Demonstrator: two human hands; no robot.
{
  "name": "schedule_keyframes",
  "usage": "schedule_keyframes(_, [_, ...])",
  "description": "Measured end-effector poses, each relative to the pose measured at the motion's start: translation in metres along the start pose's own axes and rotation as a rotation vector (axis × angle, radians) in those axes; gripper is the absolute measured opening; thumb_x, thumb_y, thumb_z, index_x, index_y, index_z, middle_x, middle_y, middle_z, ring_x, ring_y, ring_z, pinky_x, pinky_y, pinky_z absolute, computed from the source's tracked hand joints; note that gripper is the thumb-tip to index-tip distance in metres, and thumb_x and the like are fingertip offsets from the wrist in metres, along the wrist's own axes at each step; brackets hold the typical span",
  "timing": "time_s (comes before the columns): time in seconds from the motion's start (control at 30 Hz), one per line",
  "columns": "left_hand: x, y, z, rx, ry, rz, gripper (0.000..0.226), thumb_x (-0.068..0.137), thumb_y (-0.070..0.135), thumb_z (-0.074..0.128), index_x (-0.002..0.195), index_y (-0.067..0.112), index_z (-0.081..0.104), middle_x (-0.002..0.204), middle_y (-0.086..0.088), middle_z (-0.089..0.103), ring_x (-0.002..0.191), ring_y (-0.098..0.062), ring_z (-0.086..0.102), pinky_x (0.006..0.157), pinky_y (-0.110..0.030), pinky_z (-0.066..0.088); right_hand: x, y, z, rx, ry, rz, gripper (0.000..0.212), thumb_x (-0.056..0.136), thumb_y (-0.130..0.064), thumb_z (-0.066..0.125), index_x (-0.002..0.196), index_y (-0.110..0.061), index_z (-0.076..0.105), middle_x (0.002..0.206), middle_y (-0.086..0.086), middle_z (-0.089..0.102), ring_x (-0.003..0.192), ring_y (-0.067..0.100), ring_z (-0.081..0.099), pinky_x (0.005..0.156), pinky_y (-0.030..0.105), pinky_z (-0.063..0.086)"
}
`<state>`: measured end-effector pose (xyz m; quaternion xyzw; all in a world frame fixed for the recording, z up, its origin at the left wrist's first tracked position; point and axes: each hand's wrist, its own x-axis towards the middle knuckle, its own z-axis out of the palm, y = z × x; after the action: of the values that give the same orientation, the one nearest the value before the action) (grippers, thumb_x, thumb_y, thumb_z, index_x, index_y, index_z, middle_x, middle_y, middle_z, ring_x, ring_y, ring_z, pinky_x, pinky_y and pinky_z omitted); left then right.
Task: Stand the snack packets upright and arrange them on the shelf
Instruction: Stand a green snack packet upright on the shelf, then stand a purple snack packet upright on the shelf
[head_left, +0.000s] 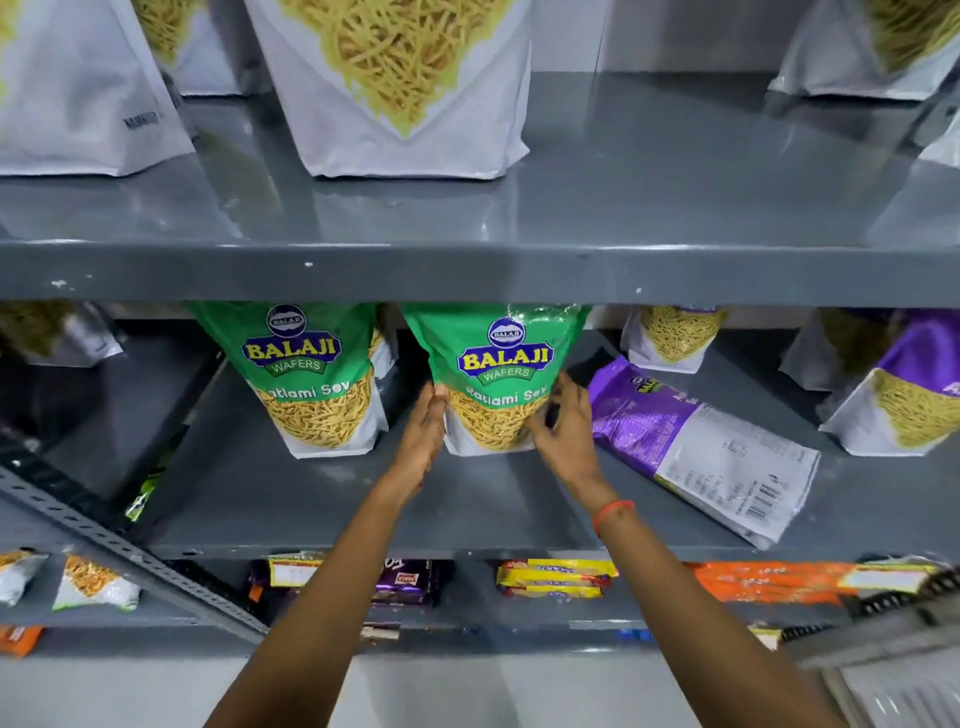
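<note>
A green snack packet (498, 358) stands upright in the middle of the grey middle shelf (467, 499). My left hand (423, 434) presses its lower left side and my right hand (563, 426) grips its lower right side. A second green packet (311, 374) stands upright to its left. Just right of my right hand, a purple packet (696, 447) lies flat on its front, back label up. Another purple packet (904, 395) stands upright at the far right.
White packets (410, 88) stand on the upper shelf (623, 197), and more white packets (675, 335) stand at the back of the middle shelf. The lower shelf holds biscuit packs (556, 577) and orange packs (769, 582). A slotted metal upright (104, 540) slants across the left.
</note>
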<state>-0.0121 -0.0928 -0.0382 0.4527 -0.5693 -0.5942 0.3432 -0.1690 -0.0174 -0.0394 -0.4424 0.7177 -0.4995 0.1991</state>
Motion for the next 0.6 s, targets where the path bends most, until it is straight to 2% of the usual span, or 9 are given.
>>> schedule_keyframes(0.1, [-0.026, -0.004, 0.027, 0.094, 0.187, 0.241, 0.060, 0.096, 0.042, 0.026, 0.146, 0.026, -0.004, 0.159, 0.004, 0.000, 0.146, -0.009, 0.004, 0.121, -0.033, 0.006, -0.007, -0.010, -0.010, -0.167, 0.240, -0.178, 0.060, 0.081, -0.011, 0.052, 0.136, -0.001, 0.031, 0.137, 0.024, 0.040, 0.129, 0.035, 0.036, 0.111, 0.043, 0.032])
schedule_keyframes(0.17, [-0.048, -0.006, 0.053, 0.336, 0.316, 0.389, 0.064, 0.093, 0.050, 0.021, 0.143, 0.028, -0.012, 0.157, 0.004, -0.011, 0.143, 0.001, -0.010, 0.118, -0.019, -0.008, -0.009, -0.016, -0.023, -0.297, 0.339, -0.329, 0.059, 0.081, -0.008, 0.052, 0.136, -0.002, 0.032, 0.142, 0.021, 0.039, 0.132, 0.032, 0.032, 0.115, 0.045, 0.027])
schedule_keyframes(0.23, [-0.064, -0.005, 0.085, 0.512, 0.381, 0.502, 0.063, 0.094, 0.044, 0.018, 0.143, 0.017, -0.010, 0.154, 0.002, -0.009, 0.140, 0.006, -0.016, 0.114, -0.012, -0.013, -0.008, -0.018, -0.039, -0.371, 0.345, -0.416, 0.058, 0.080, -0.006, 0.051, 0.136, -0.005, 0.033, 0.143, 0.019, 0.039, 0.133, 0.031, 0.031, 0.115, 0.049, 0.026])
schedule_keyframes(0.3, [-0.078, -0.004, 0.125, 0.510, 0.361, 0.592, 0.062, 0.095, 0.040, 0.019, 0.145, 0.008, 0.001, 0.153, 0.000, 0.001, 0.142, 0.003, -0.008, 0.116, -0.013, -0.006, -0.005, -0.011, -0.062, -0.408, 0.313, -0.440, 0.055, 0.081, -0.009, 0.050, 0.133, -0.007, 0.036, 0.142, 0.018, 0.040, 0.132, 0.032, 0.032, 0.113, 0.051, 0.028])
schedule_keyframes(0.37, [-0.088, -0.005, 0.165, 0.404, 0.339, 0.489, 0.065, 0.093, 0.045, 0.021, 0.145, 0.007, 0.011, 0.155, -0.001, 0.010, 0.143, -0.004, 0.006, 0.116, -0.013, 0.002, 0.005, 0.009, -0.090, -0.490, 0.237, -0.401, 0.048, 0.083, -0.020, 0.045, 0.129, -0.005, 0.041, 0.137, 0.020, 0.045, 0.127, 0.036, 0.038, 0.111, 0.050, 0.032])
schedule_keyframes(0.43, [-0.089, -0.012, 0.199, 0.279, 0.331, 0.232, 0.068, 0.092, 0.043, 0.031, 0.144, 0.001, 0.018, 0.154, -0.012, 0.022, 0.143, -0.019, 0.020, 0.115, -0.020, 0.013, 0.018, 0.032, -0.124, -0.567, 0.103, -0.280, 0.054, 0.085, -0.035, 0.033, 0.124, -0.001, 0.048, 0.128, 0.026, 0.053, 0.117, 0.043, 0.047, 0.104, 0.050, 0.038])
schedule_keyframes(0.5, [-0.079, -0.015, 0.228, 0.183, 0.291, -0.088, 0.062, 0.094, 0.032, 0.043, 0.138, -0.009, 0.027, 0.144, -0.028, 0.037, 0.132, -0.036, 0.040, 0.108, -0.035, 0.032, 0.033, 0.057, -0.165, -0.650, -0.075, -0.109, 0.055, 0.093, -0.038, 0.029, 0.126, 0.002, 0.047, 0.126, 0.032, 0.054, 0.115, 0.046, 0.049, 0.101, 0.050, 0.037])
schedule_keyframes(0.57, [-0.064, -0.012, 0.248, 0.001, 0.235, -0.362, 0.048, 0.093, 0.032, 0.046, 0.127, -0.001, 0.043, 0.120, -0.023, 0.059, 0.097, -0.036, 0.061, 0.076, -0.040, 0.054, 0.046, 0.077, -0.204, -0.705, -0.257, 0.047, 0.043, 0.099, -0.029, 0.031, 0.124, 0.001, 0.049, 0.130, 0.031, 0.052, 0.121, 0.042, 0.048, 0.103, 0.047, 0.034])
schedule_keyframes(0.6, [-0.063, -0.006, 0.256, -0.156, 0.207, -0.446, 0.031, 0.093, 0.032, 0.045, 0.116, 0.010, 0.050, 0.102, -0.012, 0.063, 0.077, -0.028, 0.060, 0.060, -0.033, 0.052, 0.052, 0.086, -0.220, -0.673, -0.362, 0.129, 0.041, 0.099, -0.027, 0.032, 0.122, 0.000, 0.052, 0.132, 0.028, 0.052, 0.123, 0.037, 0.049, 0.103, 0.043, 0.035])
